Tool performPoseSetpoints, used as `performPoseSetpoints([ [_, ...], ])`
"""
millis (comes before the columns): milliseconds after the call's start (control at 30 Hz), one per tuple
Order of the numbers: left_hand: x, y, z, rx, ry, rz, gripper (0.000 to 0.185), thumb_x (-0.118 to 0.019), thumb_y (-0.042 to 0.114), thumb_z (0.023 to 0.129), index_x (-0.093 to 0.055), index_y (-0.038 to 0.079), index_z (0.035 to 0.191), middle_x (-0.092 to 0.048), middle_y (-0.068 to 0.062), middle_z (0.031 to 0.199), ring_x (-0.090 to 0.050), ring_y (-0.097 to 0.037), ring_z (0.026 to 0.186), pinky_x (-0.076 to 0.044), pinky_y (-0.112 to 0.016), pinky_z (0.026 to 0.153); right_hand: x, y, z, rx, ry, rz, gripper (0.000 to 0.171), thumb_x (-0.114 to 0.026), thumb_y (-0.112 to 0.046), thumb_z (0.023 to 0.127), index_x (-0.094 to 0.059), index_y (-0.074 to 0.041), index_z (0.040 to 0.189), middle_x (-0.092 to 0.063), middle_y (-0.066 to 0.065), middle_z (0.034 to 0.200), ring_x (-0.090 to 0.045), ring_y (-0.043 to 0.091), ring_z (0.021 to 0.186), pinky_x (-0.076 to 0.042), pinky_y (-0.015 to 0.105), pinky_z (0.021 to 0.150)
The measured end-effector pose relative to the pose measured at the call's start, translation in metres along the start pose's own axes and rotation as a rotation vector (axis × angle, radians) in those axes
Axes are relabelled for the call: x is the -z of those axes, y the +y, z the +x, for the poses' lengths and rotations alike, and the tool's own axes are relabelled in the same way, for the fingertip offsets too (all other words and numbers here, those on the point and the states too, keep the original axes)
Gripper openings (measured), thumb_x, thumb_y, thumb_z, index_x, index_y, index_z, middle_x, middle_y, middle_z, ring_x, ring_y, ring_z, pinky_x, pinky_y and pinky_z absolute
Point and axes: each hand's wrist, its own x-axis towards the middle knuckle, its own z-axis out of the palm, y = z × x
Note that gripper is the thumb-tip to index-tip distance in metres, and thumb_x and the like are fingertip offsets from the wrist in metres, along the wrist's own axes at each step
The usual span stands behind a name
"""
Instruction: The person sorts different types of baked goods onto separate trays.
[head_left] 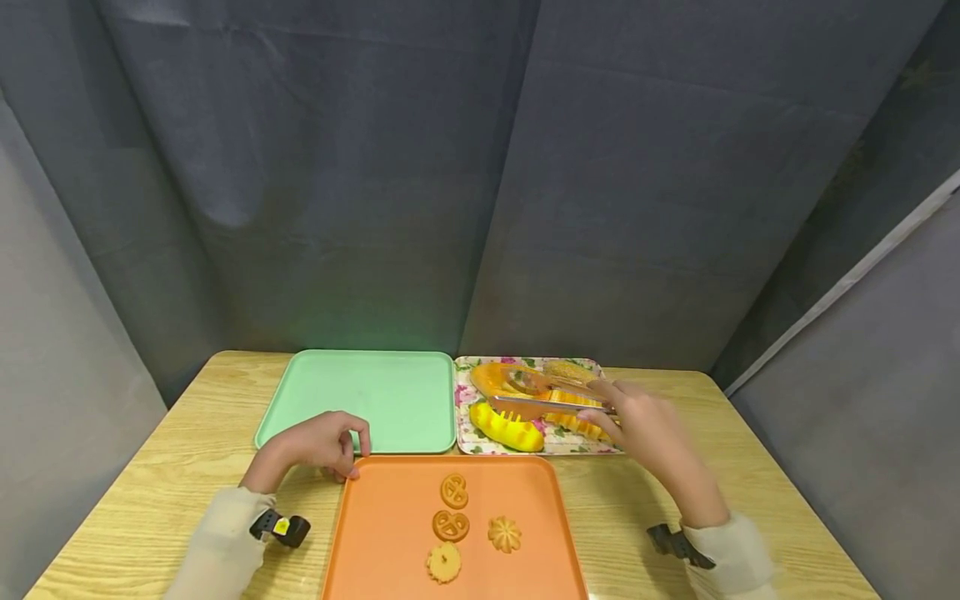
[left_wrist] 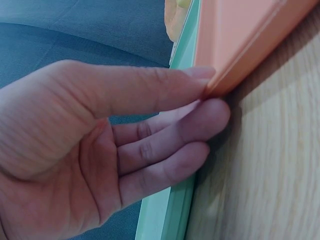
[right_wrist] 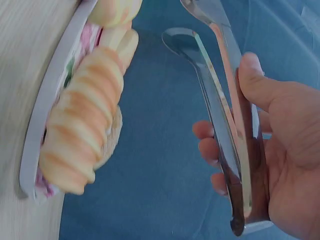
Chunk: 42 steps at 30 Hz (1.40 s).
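Your left grip [head_left: 330, 442] pinches the orange tray [head_left: 397, 508] at its eleven o'clock. Your right grip [head_left: 652, 429] holds tongs [right_wrist: 245, 120] (tips apart) above the bread [head_left: 489, 379].

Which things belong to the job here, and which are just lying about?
Probably used:
tongs, in right hand
orange tray of cookies, pinched by left hand
breads on the floral tray

Perhaps just lying about:
green tray, set alongside

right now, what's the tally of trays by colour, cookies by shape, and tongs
green tray: 1
floral tray: 1
orange tray: 1
pretzel-shaped cookies: 2
round cookie: 1
flower-shaped cookie: 1
metal tongs: 1
total: 8
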Motion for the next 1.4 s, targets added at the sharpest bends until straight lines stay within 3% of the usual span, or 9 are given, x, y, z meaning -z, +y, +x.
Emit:
performPoseSetpoints([
  [100, 0.0, 0.0, 0.0, -0.002, 0.001, -0.003, 0.02, -0.078, -0.005, 0.083, -0.065, -0.001, 0.097, -0.066, -0.015, 0.063, -0.061, -0.018, 0.056, -0.055, -0.035, 0.057, -0.002, -0.009, 0.001, 0.01, -0.044, 0.053, 0.054, -0.08, -0.043, 0.083, -0.071, -0.011, 0.125, -0.072, 0.005, 0.097, -0.063, 0.011, 0.069, -0.043, 0.023, 0.053],
  [300, 0.0, 0.001, -0.001, -0.011, 0.002, -0.012, 0.02, -0.078, -0.005, 0.083, -0.065, -0.002, 0.097, -0.067, -0.019, 0.065, -0.062, -0.02, 0.057, -0.055, -0.037, 0.058, -0.005, -0.028, 0.002, 0.072, -0.106, 0.145, 0.047, -0.082, -0.043, 0.081, -0.074, -0.013, 0.116, -0.065, -0.003, 0.089, -0.049, 0.003, 0.067, -0.038, 0.019, 0.054],
  [533, 0.0, -0.001, 0.0, -0.005, 0.001, -0.01, 0.02, -0.078, -0.005, 0.083, -0.065, -0.002, 0.097, -0.066, -0.016, 0.064, -0.061, -0.018, 0.056, -0.055, -0.035, 0.057, -0.01, -0.046, 0.001, 0.22, -0.076, 0.202, 0.044, -0.081, -0.04, 0.081, -0.075, -0.015, 0.117, -0.075, -0.002, 0.103, -0.069, 0.011, 0.08, -0.051, 0.021, 0.062],
  [700, 0.0, -0.002, 0.0, 0.003, 0.004, -0.005, 0.02, -0.078, -0.006, 0.083, -0.066, -0.001, 0.097, -0.066, -0.014, 0.064, -0.061, -0.016, 0.056, -0.055, -0.033, 0.057, -0.017, -0.051, 0.001, 0.297, -0.065, 0.219, 0.045, -0.081, -0.037, 0.081, -0.076, -0.008, 0.115, -0.076, 0.001, 0.102, -0.07, 0.015, 0.081, -0.053, 0.023, 0.064],
  [833, 0.0, -0.001, 0.0, -0.003, 0.003, -0.006, 0.02, -0.078, -0.006, 0.082, -0.066, -0.001, 0.097, -0.066, -0.016, 0.064, -0.061, -0.018, 0.057, -0.055, -0.035, 0.058, -0.022, -0.054, 0.001, 0.331, -0.081, 0.249, 0.036, -0.081, -0.035, 0.081, -0.077, -0.01, 0.107, -0.074, 0.0, 0.095, -0.067, 0.012, 0.075, -0.051, 0.021, 0.061],
  [1067, 0.001, 0.001, 0.0, -0.008, 0.005, 0.001, 0.02, -0.078, -0.005, 0.083, -0.066, -0.001, 0.098, -0.066, -0.017, 0.064, -0.062, -0.02, 0.057, -0.055, -0.035, 0.057, -0.028, -0.057, 0.002, 0.334, -0.117, 0.258, 0.027, -0.076, -0.042, 0.084, -0.075, -0.019, 0.099, -0.065, -0.006, 0.081, -0.041, -0.004, 0.062, -0.035, 0.014, 0.053],
  [1400, 0.001, 0.001, 0.0, -0.01, 0.003, 0.006, 0.019, -0.078, -0.006, 0.083, -0.066, -0.002, 0.097, -0.067, -0.016, 0.064, -0.065, -0.023, 0.057, -0.055, -0.036, 0.057, -0.035, -0.065, 0.001, 0.306, -0.156, 0.228, 0.024, -0.078, -0.037, 0.084, -0.074, -0.018, 0.098, -0.06, -0.008, 0.08, -0.038, -0.002, 0.062, -0.031, 0.015, 0.052],
])
